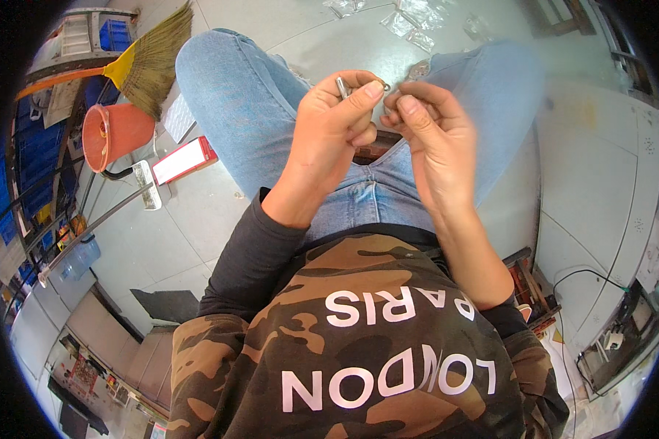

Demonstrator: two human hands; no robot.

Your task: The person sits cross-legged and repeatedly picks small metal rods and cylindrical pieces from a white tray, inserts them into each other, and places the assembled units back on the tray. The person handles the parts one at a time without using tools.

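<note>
My left hand (pixel 328 124) is closed, raised above my lap. A short shiny metal rod (pixel 342 88) sticks up between its curled fingers. At the tip of its thumb and index finger is a small dark metal ring (pixel 386 86), perhaps a washer. My right hand (pixel 441 130) is close beside it on the right, its thumb and fingers pinched together near the ring. What the right fingertips hold, if anything, is too small and hidden to name. The two hands are slightly apart.
Several clear plastic bags (pixel 410 22) lie on the tiled floor beyond my knees. On the left are a straw broom (pixel 154 62), an orange bucket (pixel 117 135) and a red and white box (pixel 185 161). White panels (pixel 586 168) stand at the right, with a black cable (pixel 589 272).
</note>
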